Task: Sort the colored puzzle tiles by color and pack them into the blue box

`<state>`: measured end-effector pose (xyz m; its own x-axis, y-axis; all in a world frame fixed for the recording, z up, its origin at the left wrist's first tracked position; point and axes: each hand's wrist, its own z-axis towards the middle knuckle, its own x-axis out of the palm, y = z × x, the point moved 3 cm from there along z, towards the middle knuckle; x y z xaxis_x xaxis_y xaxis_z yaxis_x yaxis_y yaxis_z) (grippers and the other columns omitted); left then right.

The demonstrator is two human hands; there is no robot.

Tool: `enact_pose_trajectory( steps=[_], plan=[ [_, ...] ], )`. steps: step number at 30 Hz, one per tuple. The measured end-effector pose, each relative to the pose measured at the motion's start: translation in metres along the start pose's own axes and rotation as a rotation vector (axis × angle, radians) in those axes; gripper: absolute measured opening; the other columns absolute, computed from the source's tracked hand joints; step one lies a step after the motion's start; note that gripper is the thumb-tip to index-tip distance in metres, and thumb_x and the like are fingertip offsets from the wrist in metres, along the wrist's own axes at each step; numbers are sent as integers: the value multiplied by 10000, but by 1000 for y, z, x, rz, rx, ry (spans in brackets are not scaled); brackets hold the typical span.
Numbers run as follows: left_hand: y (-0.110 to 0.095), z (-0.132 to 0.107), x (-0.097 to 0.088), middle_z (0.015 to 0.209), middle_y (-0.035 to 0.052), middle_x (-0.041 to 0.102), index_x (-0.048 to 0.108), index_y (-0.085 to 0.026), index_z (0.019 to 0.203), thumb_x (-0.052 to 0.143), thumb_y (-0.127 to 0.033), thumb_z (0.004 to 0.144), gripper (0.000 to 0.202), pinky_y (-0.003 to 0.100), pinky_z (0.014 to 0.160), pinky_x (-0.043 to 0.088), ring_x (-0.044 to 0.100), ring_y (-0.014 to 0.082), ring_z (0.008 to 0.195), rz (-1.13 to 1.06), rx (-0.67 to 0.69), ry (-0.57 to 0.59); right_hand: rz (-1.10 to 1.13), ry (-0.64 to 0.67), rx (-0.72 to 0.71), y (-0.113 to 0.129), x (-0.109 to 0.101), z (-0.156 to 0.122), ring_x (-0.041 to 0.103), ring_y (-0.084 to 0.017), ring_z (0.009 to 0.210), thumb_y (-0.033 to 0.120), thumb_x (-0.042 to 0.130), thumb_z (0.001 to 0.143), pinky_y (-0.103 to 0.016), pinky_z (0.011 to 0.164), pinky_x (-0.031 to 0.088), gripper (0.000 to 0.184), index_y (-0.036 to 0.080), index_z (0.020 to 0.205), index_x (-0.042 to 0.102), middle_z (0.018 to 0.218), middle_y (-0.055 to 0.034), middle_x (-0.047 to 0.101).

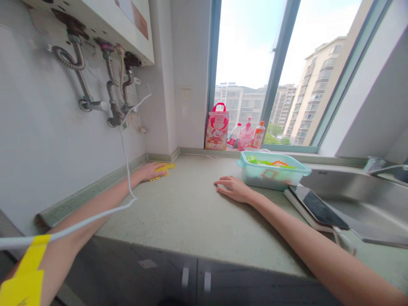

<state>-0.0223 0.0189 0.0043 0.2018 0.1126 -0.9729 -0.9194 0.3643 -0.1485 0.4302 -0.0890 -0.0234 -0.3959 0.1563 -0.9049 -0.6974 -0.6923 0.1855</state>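
My left hand (149, 171) reaches to the back left of the greenish counter (191, 212) and lies flat, fingers stretched over a thin yellow piece with a notched edge (165, 168). Part of that piece is hidden under the fingers. Resting on the counter further right is my right hand (234, 188), fingers slightly apart and nothing in them. Just beyond it stands a pale teal plastic container (274, 178), holding green and orange pieces, some with wavy edges.
A phone (318, 206) lies on a white block beside the steel sink (372, 204). A pink bag (217, 129) and several bottles (247, 135) line the windowsill. A white cable (126, 159) hangs in front of my left arm. Pipes (111, 85) run below a wall heater (127, 25).
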Motion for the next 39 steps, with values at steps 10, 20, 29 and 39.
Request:
enact_pose_trajectory(
  steps=[10,20,29,39],
  plan=[
    [-79,-12,18,1665,134,407,467,-260,1600,439,-866,882,941,504,1254,264,362,371,1534,6,154,75,-29,10,22,0,3,5,643,-302,1217,470,545,1030,-437,1075,487,405,267,1329,728,1324,-126,696],
    [-192,-5,37,1687,94,378,457,-326,1603,380,-856,928,861,509,1275,235,334,326,1559,-141,331,42,-23,-23,76,3,7,6,606,-328,1303,517,570,1017,-461,1124,459,549,199,1461,626,1428,-163,653],
    [-49,-15,-7,1538,224,541,619,-137,1450,345,-851,912,935,753,1191,103,322,526,1496,-93,-274,-235,-9,4,39,4,2,7,625,-306,1291,410,582,1028,-442,1127,471,412,188,1354,700,1405,-160,667],
    [-73,-1,21,1664,134,404,476,-222,1585,216,-881,886,996,675,1240,131,202,489,1567,-202,-186,36,86,-68,76,-7,-7,7,735,-231,1025,238,693,935,-343,978,539,181,207,1079,799,1118,-94,784]
  ],
)
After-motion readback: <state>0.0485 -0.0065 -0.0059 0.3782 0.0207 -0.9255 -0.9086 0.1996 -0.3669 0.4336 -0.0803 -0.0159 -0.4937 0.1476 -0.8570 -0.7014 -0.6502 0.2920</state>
